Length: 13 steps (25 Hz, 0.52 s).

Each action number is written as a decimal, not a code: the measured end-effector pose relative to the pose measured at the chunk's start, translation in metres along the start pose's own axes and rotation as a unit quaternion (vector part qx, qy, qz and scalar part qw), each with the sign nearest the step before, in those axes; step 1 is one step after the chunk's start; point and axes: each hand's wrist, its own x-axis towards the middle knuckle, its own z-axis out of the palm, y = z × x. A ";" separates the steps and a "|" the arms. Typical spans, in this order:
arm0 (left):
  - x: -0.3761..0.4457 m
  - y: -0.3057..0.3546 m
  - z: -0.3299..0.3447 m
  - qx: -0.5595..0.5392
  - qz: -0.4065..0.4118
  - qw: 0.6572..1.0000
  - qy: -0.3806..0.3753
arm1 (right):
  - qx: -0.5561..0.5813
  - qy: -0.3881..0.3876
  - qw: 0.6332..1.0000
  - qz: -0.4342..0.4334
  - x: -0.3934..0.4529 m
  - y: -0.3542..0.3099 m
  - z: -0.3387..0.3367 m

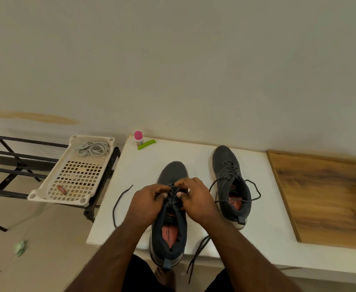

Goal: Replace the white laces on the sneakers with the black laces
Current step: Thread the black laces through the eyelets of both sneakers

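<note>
Sneakers, a dark grey pair, stand on the white tabletop (265, 218) with toes toward the wall. The near sneaker (169, 218) sits at the front edge, its heel overhanging; the far sneaker (231, 182) stands well to its right, already threaded with a black lace (255, 190) whose ends loop loose over its collar.

Both hands meet over the near sneaker's eyelets. The left hand (145, 205) has its fingers curled, pinching the black lace (118, 203) at the throat; the right hand (196, 199) pinches the same lace just beside it. One end trails off to the left across the tabletop, the other hangs over the front edge at the right.

Left of the table, a black metal rack (14, 163) carries a cream perforated tray (75, 178). The white laces (93, 147) lie bundled at its far end, a small orange tube (61, 189) near its front.

A wooden board (324, 199) lies on the table's right part. By the wall stand a pink-capped bottle (138, 139) and, touching it, a green stick (146, 144). A crumpled green scrap (20, 247) lies on the floor.
</note>
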 end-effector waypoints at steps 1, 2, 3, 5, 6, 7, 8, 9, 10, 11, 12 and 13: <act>0.001 0.000 0.000 0.003 0.001 1.000 -0.001 | -0.009 -0.007 1.000 -0.005 0.000 -0.001 -0.001; 0.001 0.001 0.001 0.008 0.002 1.000 -0.002 | -0.004 -0.004 1.000 0.005 0.000 -0.002 -0.001; 0.000 0.001 0.001 0.012 0.001 1.000 -0.003 | 0.021 0.008 0.999 0.025 0.000 -0.002 0.000; -0.001 0.004 0.000 0.013 -0.001 1.000 -0.003 | 0.077 0.025 0.995 0.063 -0.003 -0.001 0.001; 0.000 0.005 -0.003 0.013 0.000 1.000 -0.001 | 0.104 0.027 0.992 0.072 -0.004 -0.001 0.000; 0.002 0.007 -0.005 0.012 0.003 1.000 -0.001 | 0.139 0.027 0.986 0.085 -0.005 -0.001 -0.001; 0.006 0.009 -0.007 0.016 0.007 1.000 -0.001 | 0.174 0.026 0.979 0.100 -0.005 -0.002 -0.003; 0.012 0.010 -0.008 0.033 0.013 0.999 -0.005 | 0.196 0.022 0.974 0.115 -0.005 -0.003 -0.005; 0.018 0.011 -0.009 0.065 0.021 0.998 -0.015 | 0.202 0.018 0.971 0.123 -0.004 -0.005 -0.007; 0.025 0.012 -0.008 0.106 0.032 0.993 -0.028 | 0.198 0.012 0.972 0.129 -0.003 -0.006 -0.008; 0.032 0.013 -0.008 0.143 0.047 0.988 -0.045 | 0.191 0.005 0.973 0.131 -0.001 -0.008 -0.008; 0.037 0.013 -0.008 0.170 0.062 0.981 -0.065 | 0.186 -0.002 0.973 0.133 0.000 -0.009 -0.008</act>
